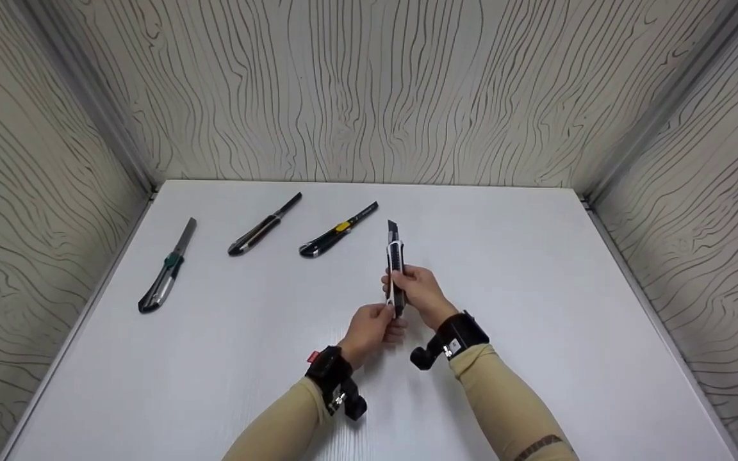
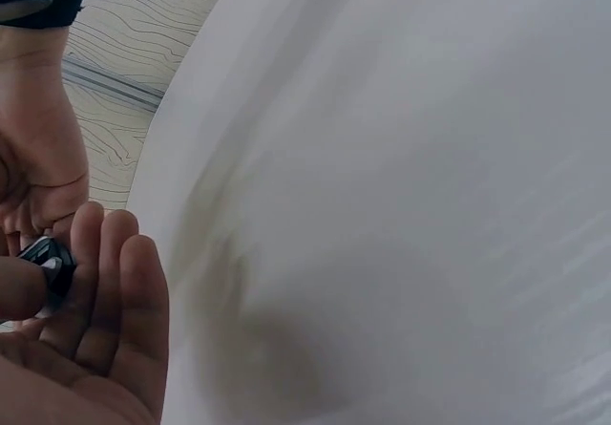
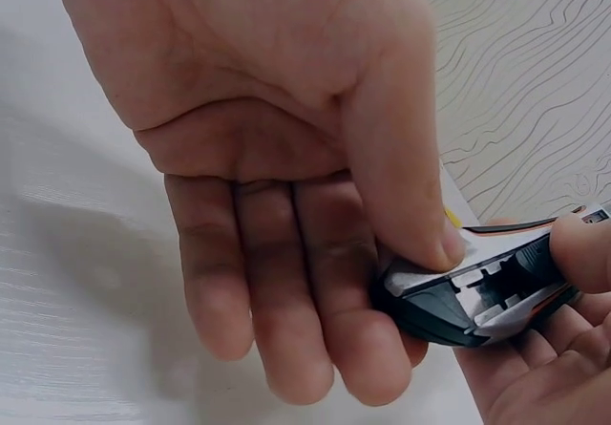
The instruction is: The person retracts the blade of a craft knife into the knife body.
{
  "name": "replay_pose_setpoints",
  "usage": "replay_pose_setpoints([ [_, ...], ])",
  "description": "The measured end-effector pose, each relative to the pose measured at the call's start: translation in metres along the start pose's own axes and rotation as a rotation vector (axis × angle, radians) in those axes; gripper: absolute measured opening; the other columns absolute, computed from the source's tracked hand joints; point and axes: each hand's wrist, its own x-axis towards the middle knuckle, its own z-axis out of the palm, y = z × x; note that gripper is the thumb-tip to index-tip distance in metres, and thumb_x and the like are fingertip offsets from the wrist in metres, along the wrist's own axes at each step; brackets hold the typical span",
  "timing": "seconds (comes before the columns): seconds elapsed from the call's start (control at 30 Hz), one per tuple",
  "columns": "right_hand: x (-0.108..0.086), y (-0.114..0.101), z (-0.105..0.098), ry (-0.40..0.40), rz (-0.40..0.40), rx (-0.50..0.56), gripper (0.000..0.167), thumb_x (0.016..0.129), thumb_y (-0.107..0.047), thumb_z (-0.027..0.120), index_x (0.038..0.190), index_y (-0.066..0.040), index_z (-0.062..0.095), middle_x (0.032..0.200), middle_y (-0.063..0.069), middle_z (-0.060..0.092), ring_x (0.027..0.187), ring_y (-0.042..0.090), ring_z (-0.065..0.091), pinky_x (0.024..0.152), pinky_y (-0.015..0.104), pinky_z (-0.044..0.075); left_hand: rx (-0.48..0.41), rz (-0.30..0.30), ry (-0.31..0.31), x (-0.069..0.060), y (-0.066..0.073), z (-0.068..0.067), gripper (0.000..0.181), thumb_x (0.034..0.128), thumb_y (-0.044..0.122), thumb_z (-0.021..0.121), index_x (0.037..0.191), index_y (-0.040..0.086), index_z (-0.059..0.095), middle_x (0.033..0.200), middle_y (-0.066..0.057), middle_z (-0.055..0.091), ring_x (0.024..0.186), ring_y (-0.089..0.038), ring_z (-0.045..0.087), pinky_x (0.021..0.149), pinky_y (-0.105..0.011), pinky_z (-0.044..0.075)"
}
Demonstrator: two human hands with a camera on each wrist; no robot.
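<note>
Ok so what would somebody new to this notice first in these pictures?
Probably the utility knife held over the white table, its blade pointing away from the person: the right hand grips its handle while the left hand pinches the near end. Next, three more knives lie to its left: a green-accented one farthest, a dark one, then a yellow-accented one.

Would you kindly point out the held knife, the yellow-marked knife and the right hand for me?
Held knife [image 1: 395,258], head view, on its upper handle.
Yellow-marked knife [image 1: 343,226], head view, on its yellow part.
Right hand [image 1: 425,291], head view, on its back near the thumb.
</note>
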Motion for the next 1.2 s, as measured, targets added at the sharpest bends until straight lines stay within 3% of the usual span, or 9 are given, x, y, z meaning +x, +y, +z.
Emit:
replay_pose_setpoints([
  [0.23, 0.0005, 0.0, 0.0002, -0.006, -0.008, 0.004, 0.03, 0.099, -0.007, 0.052, 0.123, 0.01, 0.056, 0.097, 0.009, 0.07, 0.085, 0.013, 0.066, 0.079, 0.026, 0.054, -0.003, 0.003, 0.005, -0.0008, 0.002, -0.0005, 0.036, 0.1032, 0.016, 0.041, 0.112, -0.014, 0.06, 0.092, -0.016, 0.073, 0.08, -0.021, 0.072, 0.076, -0.04, 0.06],
  [0.57, -0.0013, -0.0009, 0.0001, -0.015, -0.015, -0.008, 0.029, 0.099, -0.005, 0.052, 0.124, 0.007, 0.056, 0.099, 0.009, 0.07, 0.086, 0.012, 0.066, 0.077, 0.024, 0.054, -0.017, -0.012, 0.024, -0.0007, 0.0008, -0.0001, 0.036, 0.1036, 0.017, 0.042, 0.113, -0.012, 0.06, 0.09, -0.013, 0.073, 0.077, -0.016, 0.07, 0.075, -0.039, 0.06],
  [1.2, -0.0029, 0.002, -0.0033, -0.086, -0.01, -0.079, 0.034, 0.099, -0.004, 0.05, 0.131, 0.008, 0.051, 0.123, 0.025, 0.063, 0.097, 0.015, 0.066, 0.086, 0.027, 0.053, -0.005, -0.019, 0.02, -0.0032, -0.0011, -0.0003, 0.037, 0.1039, 0.018, 0.041, 0.113, -0.013, 0.06, 0.09, -0.015, 0.072, 0.079, -0.022, 0.072, 0.075, -0.038, 0.06],
])
